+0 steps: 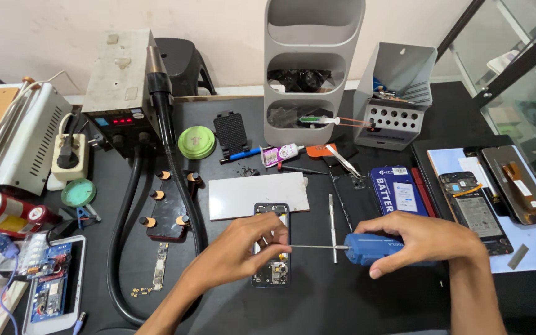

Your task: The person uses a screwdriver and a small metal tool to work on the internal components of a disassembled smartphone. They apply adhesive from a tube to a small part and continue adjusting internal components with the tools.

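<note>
Right hand (418, 241) clenched around blue-handled screwdriver (367, 248), steel tip meeting left hand (243, 251), fingers pinching at opened black smartphone (272, 245) lying beneath on black table (342, 298). Mid screw work, apparently; next calls for steady tip seating.

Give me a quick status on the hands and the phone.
Left hand steadying opened phone. Right hand gripping blue electric screwdriver, bit at phone. Nothing in the way.

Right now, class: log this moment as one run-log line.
left hand: steadies opened phone | right hand: holds blue screwdriver | tip: at phone
</note>
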